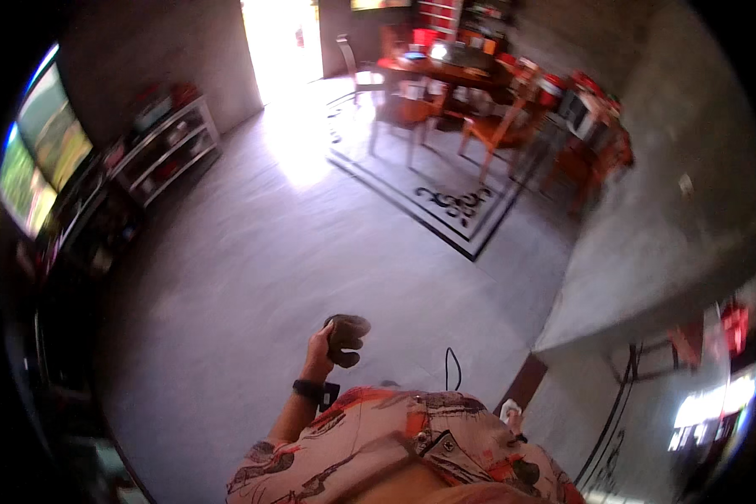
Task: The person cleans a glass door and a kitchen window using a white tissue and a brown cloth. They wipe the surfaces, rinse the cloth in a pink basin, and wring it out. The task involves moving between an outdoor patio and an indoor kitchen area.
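Note:
My left hand [318, 354] grips a dark brown, folded soft item [345, 334], perhaps cloth, out in front of my body. A dark band with a small box-like piece sits on that wrist. Low at my right side, partly hidden by the patterned shirt [409, 422], my right hand [515, 423] is closed around a small white item [509, 407], maybe a cloth or paper. A thin black loop of cord [453, 368] shows just past the shirt's front.
Ahead, a wooden dining table [441, 70] with chairs [491, 135] stands on a floor with a black scroll border. A bright doorway [283, 50] opens beyond. Left is a white shelf unit [170, 148]; right, a grey wall [655, 208] ends beside another room.

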Demonstrator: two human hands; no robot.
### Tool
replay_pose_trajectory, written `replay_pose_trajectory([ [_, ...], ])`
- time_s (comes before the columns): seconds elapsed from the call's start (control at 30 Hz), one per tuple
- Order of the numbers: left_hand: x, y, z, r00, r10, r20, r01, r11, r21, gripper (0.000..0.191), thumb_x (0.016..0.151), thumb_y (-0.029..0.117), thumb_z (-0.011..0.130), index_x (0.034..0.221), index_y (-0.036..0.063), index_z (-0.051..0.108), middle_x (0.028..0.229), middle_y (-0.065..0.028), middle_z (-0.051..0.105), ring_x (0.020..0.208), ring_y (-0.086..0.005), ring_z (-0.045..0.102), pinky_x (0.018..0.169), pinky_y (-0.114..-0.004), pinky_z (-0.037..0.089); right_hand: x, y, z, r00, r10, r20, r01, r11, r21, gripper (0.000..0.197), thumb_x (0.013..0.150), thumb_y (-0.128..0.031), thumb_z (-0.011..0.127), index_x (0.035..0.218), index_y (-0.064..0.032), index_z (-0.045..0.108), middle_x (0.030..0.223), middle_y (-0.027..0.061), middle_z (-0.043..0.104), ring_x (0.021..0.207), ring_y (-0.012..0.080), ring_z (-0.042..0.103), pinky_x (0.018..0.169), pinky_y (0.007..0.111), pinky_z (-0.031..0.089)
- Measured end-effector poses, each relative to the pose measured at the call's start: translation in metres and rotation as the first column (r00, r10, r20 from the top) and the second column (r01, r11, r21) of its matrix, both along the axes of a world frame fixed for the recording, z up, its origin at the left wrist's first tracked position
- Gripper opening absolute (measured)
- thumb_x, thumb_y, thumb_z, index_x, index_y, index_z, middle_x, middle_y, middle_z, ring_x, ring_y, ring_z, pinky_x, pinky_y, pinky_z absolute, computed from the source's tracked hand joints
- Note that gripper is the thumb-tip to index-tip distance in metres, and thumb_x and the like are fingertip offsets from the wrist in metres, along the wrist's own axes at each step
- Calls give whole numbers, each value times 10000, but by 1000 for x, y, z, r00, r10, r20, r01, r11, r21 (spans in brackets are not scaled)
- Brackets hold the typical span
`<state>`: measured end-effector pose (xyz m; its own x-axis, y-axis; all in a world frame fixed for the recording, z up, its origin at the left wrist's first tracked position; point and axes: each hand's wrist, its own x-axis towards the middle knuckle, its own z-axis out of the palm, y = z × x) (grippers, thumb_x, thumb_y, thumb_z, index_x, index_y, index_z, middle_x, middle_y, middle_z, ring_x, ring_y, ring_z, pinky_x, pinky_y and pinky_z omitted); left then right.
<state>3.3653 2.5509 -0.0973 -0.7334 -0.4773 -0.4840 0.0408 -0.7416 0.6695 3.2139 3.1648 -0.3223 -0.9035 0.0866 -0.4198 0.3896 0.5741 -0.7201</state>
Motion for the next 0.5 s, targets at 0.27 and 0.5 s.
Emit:
replay_pose_trajectory([
  [0.27, 4, -71, -134, 943, 323, 83, -250, 850, -463, 294, 957, 272, 617, 1052, -1, 670, 815, -63, 660, 635, -188, 632, 530, -347, 527, -179, -112, -30, 959, 282, 20, -283, 958, 50, 314, 928, -287, 599, 1045, -11, 691, 957, 73, 679, 848, 212, 609, 733, 388, 490],
  [0.5, 36, -126, -97, 887, 370, 276, -262, 895, -360, 332, 970, 291, 610, 1039, -26, 682, 883, -72, 690, 743, -171, 667, 628, -329, 546, -325, -401, -75, 771, 619, -148, -634, 723, -274, 296, 917, -267, 694, 1076, -18, 703, 954, 18, 685, 840, 172, 607, 725, 364, 489],
])
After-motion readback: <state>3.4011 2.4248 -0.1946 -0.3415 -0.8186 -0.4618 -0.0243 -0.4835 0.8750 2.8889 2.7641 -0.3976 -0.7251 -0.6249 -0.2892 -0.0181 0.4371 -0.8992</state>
